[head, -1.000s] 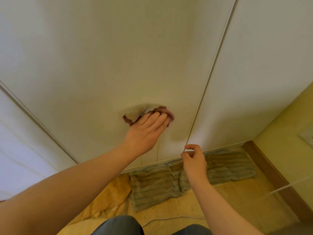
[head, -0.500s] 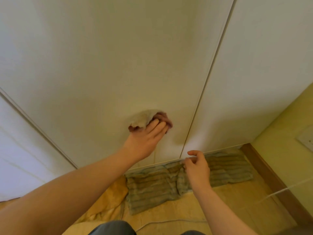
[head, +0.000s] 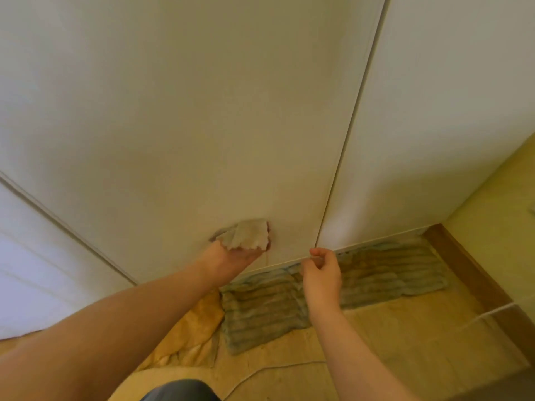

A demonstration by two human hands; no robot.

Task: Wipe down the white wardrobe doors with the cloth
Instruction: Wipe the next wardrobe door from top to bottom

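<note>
Cloth [head: 249,234] low on the middle wardrobe door [head: 202,125], near its bottom edge, draped over my left hand [head: 231,260] pressing it there, fingers hidden, right hand [head: 322,274] at the door's bottom right corner, fingers curled, grip unclear

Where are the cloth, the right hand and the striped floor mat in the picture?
cloth [head: 246,234]: head view, middle of its pale face.
right hand [head: 321,277]: head view, back of the hand.
striped floor mat [head: 390,270]: head view, its right half.

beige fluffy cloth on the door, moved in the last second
Yes. The beige cloth has slid down, closer to the bottom edge of the white wardrobe door.
</note>
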